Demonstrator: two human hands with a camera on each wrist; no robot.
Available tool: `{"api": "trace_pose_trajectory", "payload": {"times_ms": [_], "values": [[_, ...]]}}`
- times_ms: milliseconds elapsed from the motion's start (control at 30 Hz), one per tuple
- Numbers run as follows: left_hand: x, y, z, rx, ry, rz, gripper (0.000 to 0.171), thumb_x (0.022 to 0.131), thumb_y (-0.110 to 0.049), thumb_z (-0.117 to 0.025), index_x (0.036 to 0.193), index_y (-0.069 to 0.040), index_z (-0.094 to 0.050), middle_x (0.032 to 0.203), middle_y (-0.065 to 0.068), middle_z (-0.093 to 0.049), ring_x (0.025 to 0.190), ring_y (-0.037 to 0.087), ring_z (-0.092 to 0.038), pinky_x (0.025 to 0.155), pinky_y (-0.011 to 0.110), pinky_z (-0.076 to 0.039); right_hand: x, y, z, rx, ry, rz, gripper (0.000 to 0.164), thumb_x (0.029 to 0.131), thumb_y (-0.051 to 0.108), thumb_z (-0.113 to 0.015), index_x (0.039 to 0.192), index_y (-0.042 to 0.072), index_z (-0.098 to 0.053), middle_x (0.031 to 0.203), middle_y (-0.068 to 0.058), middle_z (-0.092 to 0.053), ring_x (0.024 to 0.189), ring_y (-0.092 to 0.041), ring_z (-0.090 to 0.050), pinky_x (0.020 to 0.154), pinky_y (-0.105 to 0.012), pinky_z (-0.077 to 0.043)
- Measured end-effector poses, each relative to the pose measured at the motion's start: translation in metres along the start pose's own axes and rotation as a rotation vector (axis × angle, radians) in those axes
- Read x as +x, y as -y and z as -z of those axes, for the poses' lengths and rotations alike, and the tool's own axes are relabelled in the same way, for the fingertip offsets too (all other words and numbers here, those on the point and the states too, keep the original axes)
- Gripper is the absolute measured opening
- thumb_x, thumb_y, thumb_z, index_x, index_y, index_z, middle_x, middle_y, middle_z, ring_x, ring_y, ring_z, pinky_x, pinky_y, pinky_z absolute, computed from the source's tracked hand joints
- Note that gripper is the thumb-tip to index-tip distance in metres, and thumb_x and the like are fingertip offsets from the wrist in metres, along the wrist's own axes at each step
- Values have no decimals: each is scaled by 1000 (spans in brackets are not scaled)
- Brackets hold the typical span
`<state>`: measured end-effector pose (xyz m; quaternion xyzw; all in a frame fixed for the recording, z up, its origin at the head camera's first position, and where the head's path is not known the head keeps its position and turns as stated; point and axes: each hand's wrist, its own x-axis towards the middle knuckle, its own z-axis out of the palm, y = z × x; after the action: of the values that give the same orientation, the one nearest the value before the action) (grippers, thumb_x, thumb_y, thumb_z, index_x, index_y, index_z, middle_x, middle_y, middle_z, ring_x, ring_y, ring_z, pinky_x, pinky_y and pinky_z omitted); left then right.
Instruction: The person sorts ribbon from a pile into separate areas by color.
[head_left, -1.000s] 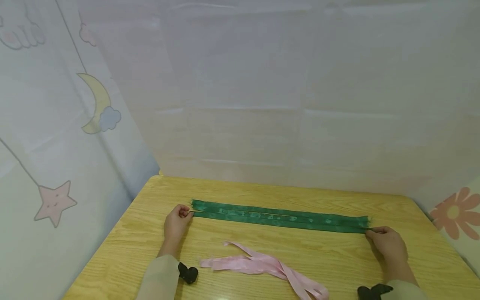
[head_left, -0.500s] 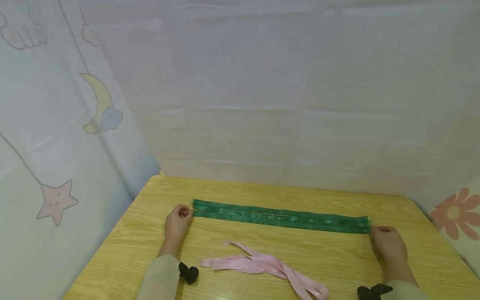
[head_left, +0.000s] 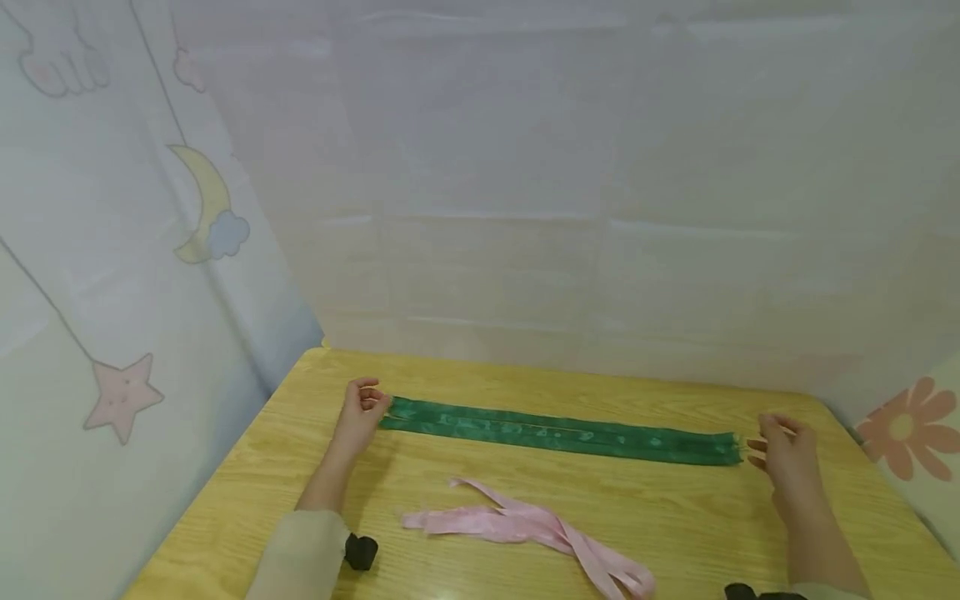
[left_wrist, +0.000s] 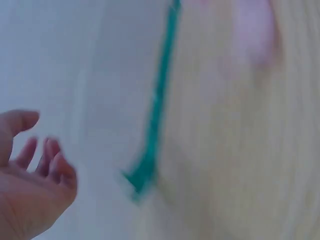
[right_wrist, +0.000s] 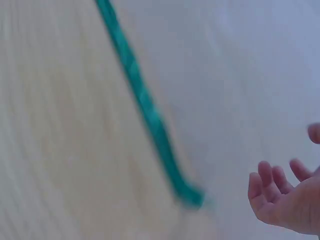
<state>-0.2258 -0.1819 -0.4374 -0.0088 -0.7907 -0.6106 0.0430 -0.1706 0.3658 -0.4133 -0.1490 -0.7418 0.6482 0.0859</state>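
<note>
A flat green ribbon (head_left: 562, 433) lies stretched across the wooden table in two side-by-side strips, with frayed ends. My left hand (head_left: 363, 414) is by its left end, lifted, fingers loosely bent. In the left wrist view the left hand (left_wrist: 37, 175) shows a gap between thumb and fingers and stands apart from the green ribbon (left_wrist: 157, 105). At the other end my right hand (head_left: 791, 458) is raised just past the frayed tip. The right wrist view has the right hand (right_wrist: 287, 192) with relaxed, parted fingers, away from the green ribbon (right_wrist: 145, 102).
Pink ribbon (head_left: 525, 527) lies loosely heaped on the table (head_left: 420, 567), nearer to me than the green one. Behind the table hangs a pale sheet (head_left: 480, 275), and a patterned sheet with a moon (head_left: 210, 196) and a star (head_left: 123, 396) covers the left side.
Both hands have come off the green ribbon's ends and risen, the right one also shifting slightly outward. The green ribbon stays laid out; the pink ribbon has not moved.
</note>
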Motion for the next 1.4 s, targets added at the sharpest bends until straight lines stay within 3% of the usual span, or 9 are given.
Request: {"api": "trace_pose_trajectory", "payload": {"times_ms": [67,167,300,400,533,700,833,1200,1400], "values": [[-9,-21,-13,40,164,-71,39,95,-20,-55,126,-4,-38,109,11,-45,92,21,-45,76,36,-42,-13,19,-18,-126,109,160,23,97,41,-41,115,31,-31,108,-1,-39,85,-2,-50,70,-18,-46],[-25,-43,-34,128,415,-168,33,94,-22,-56,122,-8,-47,107,9,-50,91,21,-48,74,36,-43,-34,44,-50,-263,251,345,25,100,31,-41,121,18,-39,104,-4,-50,88,-6,-52,72,-20,-45],[-42,-55,-62,298,654,-243,29,94,-24,-56,120,-13,-54,103,2,-54,89,14,-50,71,29,-45,-56,56,-93,-399,508,369,31,97,30,-50,116,5,-47,92,-9,-55,83,-17,-53,68,-30,-46],[-53,-59,-78,361,750,-243,29,93,-23,-58,120,-13,-55,100,-5,-54,86,9,-52,71,25,-45,-66,45,-117,-550,712,326,30,91,37,-57,103,9,-54,81,-5,-52,71,-16,-48,59,-29,-42],[-61,-61,-88,385,758,-240,29,92,-22,-59,119,-10,-57,95,-10,-54,84,6,-53,72,24,-46,-80,18,-137,-755,816,306,30,83,46,-65,87,18,-57,67,3,-48,55,-9,-40,48,-26,-34],[-65,-61,-92,398,737,-227,28,92,-21,-60,116,-7,-59,90,-9,-55,80,6,-53,68,23,-45,-96,0,-150,-978,750,285,42,70,55,-72,73,19,-52,61,6,-44,53,-11,-38,48,-28,-29],[-67,-61,-92,395,726,-210,28,92,-21,-60,116,-8,-60,88,-10,-55,77,5,-53,65,23,-45,-100,-1,-152,-1066,723,333,40,69,47,-75,69,18,-47,59,5,-41,54,-12,-36,49,-28,-27],[-69,-61,-94,364,755,-198,28,91,-21,-60,116,-7,-60,85,-10,-57,73,7,-54,61,22,-45,-94,1,-144,-926,783,384,16,82,24,-66,72,22,-54,59,10,-46,51,-7,-39,46,-26,-33],[-69,-62,-97,373,753,-207,29,91,-23,-60,116,-8,-60,84,-11,-58,76,6,-54,62,22,-45,-92,16,-137,-852,769,430,15,88,20,-63,74,21,-56,63,10,-49,54,-5,-40,47,-25,-35]]}}
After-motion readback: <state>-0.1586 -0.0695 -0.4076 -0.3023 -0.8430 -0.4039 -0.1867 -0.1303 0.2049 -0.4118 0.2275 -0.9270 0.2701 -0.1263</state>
